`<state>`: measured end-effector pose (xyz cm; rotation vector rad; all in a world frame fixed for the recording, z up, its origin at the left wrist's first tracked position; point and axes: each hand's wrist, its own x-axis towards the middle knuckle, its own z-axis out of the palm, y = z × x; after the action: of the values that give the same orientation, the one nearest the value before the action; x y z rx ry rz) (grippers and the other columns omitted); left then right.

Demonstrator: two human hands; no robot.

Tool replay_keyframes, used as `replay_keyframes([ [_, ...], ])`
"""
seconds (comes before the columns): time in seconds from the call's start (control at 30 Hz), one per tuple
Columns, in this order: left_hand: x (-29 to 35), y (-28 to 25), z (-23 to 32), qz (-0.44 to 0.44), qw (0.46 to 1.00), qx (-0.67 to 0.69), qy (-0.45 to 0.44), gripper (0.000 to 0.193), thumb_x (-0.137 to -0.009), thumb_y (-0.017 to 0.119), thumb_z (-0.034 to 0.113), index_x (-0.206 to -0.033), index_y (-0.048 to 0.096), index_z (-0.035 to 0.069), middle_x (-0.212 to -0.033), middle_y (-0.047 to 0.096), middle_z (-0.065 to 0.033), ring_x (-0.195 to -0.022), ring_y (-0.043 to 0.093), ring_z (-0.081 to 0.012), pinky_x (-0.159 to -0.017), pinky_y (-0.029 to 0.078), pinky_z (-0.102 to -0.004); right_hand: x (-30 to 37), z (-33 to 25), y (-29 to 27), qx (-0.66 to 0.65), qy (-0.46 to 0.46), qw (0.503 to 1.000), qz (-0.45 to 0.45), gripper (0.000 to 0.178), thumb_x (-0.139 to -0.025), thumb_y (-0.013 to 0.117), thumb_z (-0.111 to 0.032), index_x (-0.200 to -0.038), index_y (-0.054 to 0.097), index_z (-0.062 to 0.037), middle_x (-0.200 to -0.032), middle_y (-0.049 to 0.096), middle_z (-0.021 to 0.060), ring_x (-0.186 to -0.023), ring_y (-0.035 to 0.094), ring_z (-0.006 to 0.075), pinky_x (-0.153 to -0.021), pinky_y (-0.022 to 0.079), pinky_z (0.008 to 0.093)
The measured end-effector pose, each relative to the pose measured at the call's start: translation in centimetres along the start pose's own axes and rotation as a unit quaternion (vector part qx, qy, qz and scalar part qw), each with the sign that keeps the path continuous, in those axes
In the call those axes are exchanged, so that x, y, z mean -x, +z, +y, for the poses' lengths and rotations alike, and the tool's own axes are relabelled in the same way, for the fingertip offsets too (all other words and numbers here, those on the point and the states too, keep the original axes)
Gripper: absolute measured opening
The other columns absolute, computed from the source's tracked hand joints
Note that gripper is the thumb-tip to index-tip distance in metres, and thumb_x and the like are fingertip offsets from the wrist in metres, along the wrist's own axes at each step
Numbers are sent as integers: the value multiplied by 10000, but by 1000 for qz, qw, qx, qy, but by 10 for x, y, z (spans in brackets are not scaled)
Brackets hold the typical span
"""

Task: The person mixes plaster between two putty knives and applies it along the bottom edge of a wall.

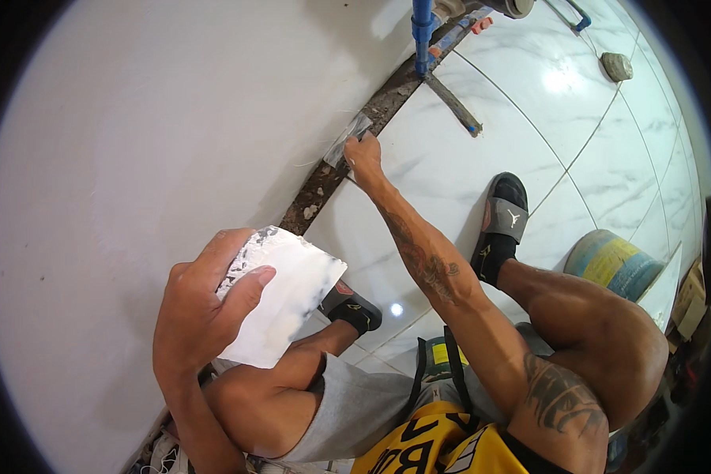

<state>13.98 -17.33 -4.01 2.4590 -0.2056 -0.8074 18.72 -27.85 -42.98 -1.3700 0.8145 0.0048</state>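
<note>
A: Where is the white slab (pixel 292 292)?

B: In the left hand (pixel 201 316), tilted, one edge rough and grey-flecked. The thumb lies across its upper face and the other fingers pass behind, so it is clamped between them.

A: And the right hand (pixel 363 158)?

B: That arm stretches away across the floor, the hand low by the wall. Its fingers are bunched together at a flat greyish strip (pixel 359 126); whether they grip it, one cannot tell.

A: What does the strip lie on?

B: It lies over a rough, dark gap (pixel 387 107) between the plain pale wall (pixel 134 158) and the floor tiles (pixel 419 150), which are glossy white with grey veining and dark joints.

A: What else is around?

B: A blue pipe (pixel 422 35) stands at the far end of the gap, with a blue-tipped tube (pixel 454 107) beside it on the tiles. Farther right is a stone-like lump (pixel 617 67); nearer the person's sandalled foot (pixel 504 213), a bluish bucket (pixel 615 265) with a yellow band.
</note>
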Motion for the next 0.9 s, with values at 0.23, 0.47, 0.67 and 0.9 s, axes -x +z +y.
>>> replay_keyframes([
  [0.23,0,-2,1,-5,1000,-6,9,277,-830,645,87,-1084,595,-8,-739,668,-110,-633,641,-188,-614,495,-292,-3,-7,1,-67,-20,997,-24,238,-827,516,-110,-968,552,79,-619,520,50,-509,462,120,-454,370,300],
  [0.47,3,-2,3,-12,1000,-8,4,284,-824,649,79,-1087,593,-14,-733,663,-127,-629,649,-201,-606,496,-294,20,-47,-2,-44,7,998,-42,250,-816,502,-145,-871,552,94,-760,610,233,-709,605,310,-696,475,415],
  [0.67,6,-4,4,-24,1000,-10,-7,286,-819,646,71,-1087,595,-15,-770,668,-130,-637,654,-212,-607,498,-303,61,-94,-2,14,-130,991,-12,290,-834,558,-158,-993,567,85,-681,586,116,-561,540,168,-537,450,323],
  [0.9,12,-3,0,-10,999,-20,25,271,-824,643,83,-1079,604,1,-824,678,-142,-684,671,-233,-632,506,-305,120,-131,-17,-34,-166,985,-6,282,-853,564,-172,-998,588,69,-801,625,107,-687,563,165,-673,467,307],
])
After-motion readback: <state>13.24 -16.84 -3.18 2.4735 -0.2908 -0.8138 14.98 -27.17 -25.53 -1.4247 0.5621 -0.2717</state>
